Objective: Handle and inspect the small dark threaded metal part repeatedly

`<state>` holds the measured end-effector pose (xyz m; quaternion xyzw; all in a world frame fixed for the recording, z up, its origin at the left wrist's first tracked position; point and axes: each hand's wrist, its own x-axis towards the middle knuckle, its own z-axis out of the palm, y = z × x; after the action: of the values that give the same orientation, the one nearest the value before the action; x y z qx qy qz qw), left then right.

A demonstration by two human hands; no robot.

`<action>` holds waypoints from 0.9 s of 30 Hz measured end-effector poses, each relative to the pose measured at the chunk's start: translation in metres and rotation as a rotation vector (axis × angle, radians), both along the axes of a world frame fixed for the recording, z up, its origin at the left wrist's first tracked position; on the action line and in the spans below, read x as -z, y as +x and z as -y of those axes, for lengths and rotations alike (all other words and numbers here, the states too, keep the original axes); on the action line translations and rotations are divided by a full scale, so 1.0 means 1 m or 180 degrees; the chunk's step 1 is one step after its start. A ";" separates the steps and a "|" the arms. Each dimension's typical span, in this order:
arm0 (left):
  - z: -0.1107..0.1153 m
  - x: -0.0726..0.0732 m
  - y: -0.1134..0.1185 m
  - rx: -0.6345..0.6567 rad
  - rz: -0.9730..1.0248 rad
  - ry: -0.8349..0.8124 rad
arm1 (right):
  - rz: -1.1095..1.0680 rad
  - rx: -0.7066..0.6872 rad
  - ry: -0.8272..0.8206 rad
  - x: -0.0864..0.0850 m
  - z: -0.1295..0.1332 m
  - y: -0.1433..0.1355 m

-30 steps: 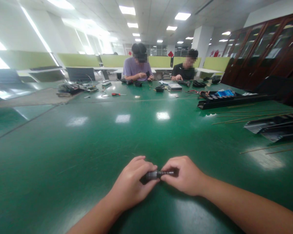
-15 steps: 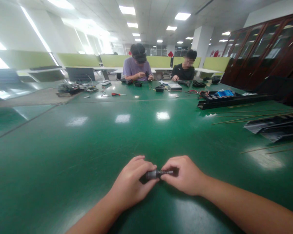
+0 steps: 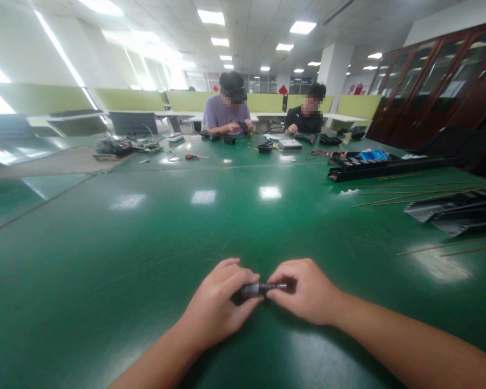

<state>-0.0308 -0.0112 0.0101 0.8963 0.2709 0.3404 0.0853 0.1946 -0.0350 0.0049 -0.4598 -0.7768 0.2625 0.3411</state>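
Note:
Close to the near side of the green table [image 3: 154, 243], a small dark-and-grey cylindrical part with a thin metal shaft [image 3: 251, 290] lies sideways between my hands. My left hand [image 3: 221, 302] closes around its thicker body, thumb below and fingers above. The thumb and fingertips of my right hand [image 3: 308, 294] pinch the dark section by the shaft, whose bright tip points right. The part's left end is hidden in my left palm. Its exact kind is too small and blurred to make out.
Across the table sit two people [image 3: 227, 111] [image 3: 303, 119], one handling a small dark object. An orange-handled screwdriver [image 3: 192, 156] and a black box [image 3: 265, 147] lie at the far side. Long black channels [image 3: 372, 168] and thin brass-coloured rods [image 3: 413, 193] lie on the right.
My hands and the cylindrical part stay almost in place. Across the table, the person in purple has shifted their head and hands slightly.

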 end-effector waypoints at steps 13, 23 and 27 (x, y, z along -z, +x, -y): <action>-0.001 0.000 0.000 -0.0005 0.0011 0.0065 | -0.0036 0.0049 -0.0030 -0.002 0.001 -0.001; -0.003 0.001 -0.002 -0.0007 -0.0014 0.0034 | -0.0090 0.0092 -0.0081 -0.001 0.000 -0.001; -0.003 0.002 -0.003 -0.0018 -0.0011 0.0030 | -0.0087 0.0118 -0.0141 -0.002 0.001 -0.001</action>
<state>-0.0335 -0.0078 0.0083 0.8965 0.2720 0.3404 0.0796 0.1939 -0.0357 0.0071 -0.4779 -0.7574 0.2795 0.3462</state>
